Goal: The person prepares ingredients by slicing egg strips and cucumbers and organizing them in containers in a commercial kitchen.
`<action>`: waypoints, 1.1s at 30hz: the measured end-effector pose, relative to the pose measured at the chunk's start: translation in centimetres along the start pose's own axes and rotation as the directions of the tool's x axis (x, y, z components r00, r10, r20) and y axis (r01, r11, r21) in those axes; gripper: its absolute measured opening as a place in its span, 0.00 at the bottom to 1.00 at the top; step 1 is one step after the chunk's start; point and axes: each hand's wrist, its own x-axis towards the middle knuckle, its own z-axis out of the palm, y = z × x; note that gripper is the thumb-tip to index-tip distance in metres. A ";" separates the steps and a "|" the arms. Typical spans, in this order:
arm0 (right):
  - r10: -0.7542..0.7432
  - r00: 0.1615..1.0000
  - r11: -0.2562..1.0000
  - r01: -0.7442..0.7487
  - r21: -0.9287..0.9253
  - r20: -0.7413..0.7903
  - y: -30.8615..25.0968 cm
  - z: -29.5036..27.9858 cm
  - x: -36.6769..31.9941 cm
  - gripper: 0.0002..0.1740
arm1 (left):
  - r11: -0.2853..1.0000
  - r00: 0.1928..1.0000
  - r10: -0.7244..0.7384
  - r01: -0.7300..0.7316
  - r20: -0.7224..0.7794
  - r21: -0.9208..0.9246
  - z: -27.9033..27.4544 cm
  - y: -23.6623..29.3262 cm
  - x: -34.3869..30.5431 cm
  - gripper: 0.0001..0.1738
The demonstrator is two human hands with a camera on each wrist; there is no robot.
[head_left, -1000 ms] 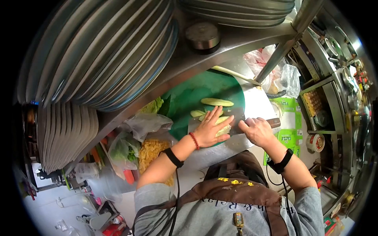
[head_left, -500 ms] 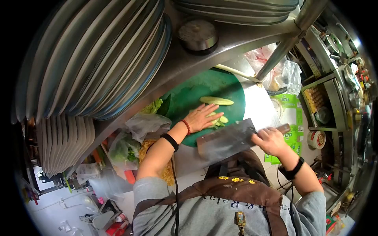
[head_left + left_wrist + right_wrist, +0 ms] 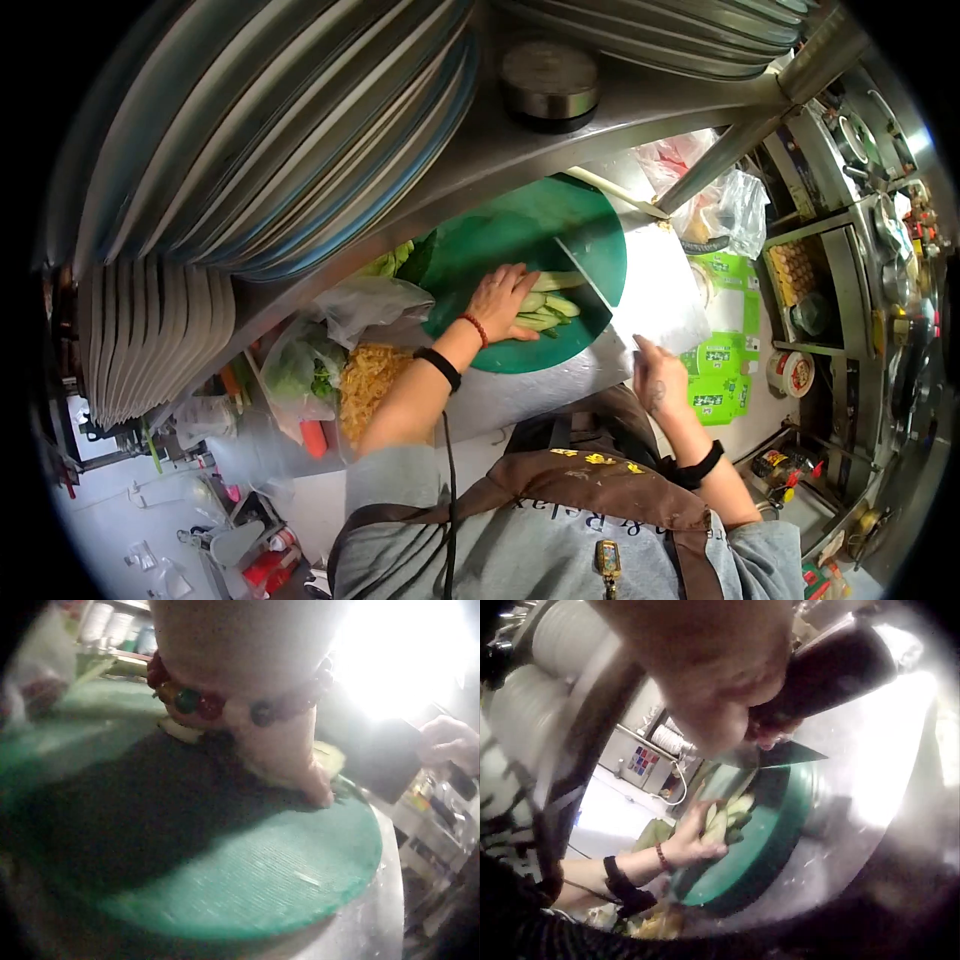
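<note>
While the left hand point(image 3: 500, 300) lies flat on the pale green cucumber lengths point(image 3: 545, 305), its fingers nearly straight and pressing the bundle down rather than wrapping it, the right hand point(image 3: 658, 380) has its fingers closed round the dark handle of the broad steel cleaver point(image 3: 787, 754). The cucumber lengths sit at the near right of the round green cutting board point(image 3: 500, 235), which rests on the stainless steel counter point(image 3: 540, 385). The blade stands just beside the left fingertips, over the ends of the lengths. In my judgement a clean cut calls for the fingertips tucked back from the edge, the lengths held side by side without rolling, and the blade square to them (contact with the vegetable cannot be confirmed from any view). Surroundings: stacked grey plates point(image 3: 270, 130) on a shelf overhang the far half of the board and limit headroom; clear plastic bags of greens point(image 3: 360, 310) and a heap of yellow shredded food point(image 3: 370, 385) crowd the left; green printed packets point(image 3: 725, 360) lie to the right.
</note>
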 end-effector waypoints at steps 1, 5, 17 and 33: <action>-0.006 0.999 1.000 0.006 0.014 0.037 -1.1 0.6 0.2 0.18 | 0.997 0.994 -0.080 0.081 -0.074 0.006 0.6 0.5 -0.6 0.58; -0.065 0.979 0.994 0.080 -0.076 0.192 -2.1 1.6 2.4 0.16 | 0.906 0.846 -0.417 0.416 -0.331 -0.079 3.5 2.5 -2.5 0.57; -0.123 0.915 0.958 0.210 -0.193 0.385 -3.0 4.1 5.4 0.16 | 0.968 0.886 -0.231 0.249 -0.403 -0.008 2.2 2.2 -6.2 0.41; -0.178 0.885 0.952 0.265 -0.151 0.431 -10.0 1.1 4.1 0.17 | 0.831 0.538 -0.550 0.276 -0.639 -0.483 6.8 3.3 -8.5 0.13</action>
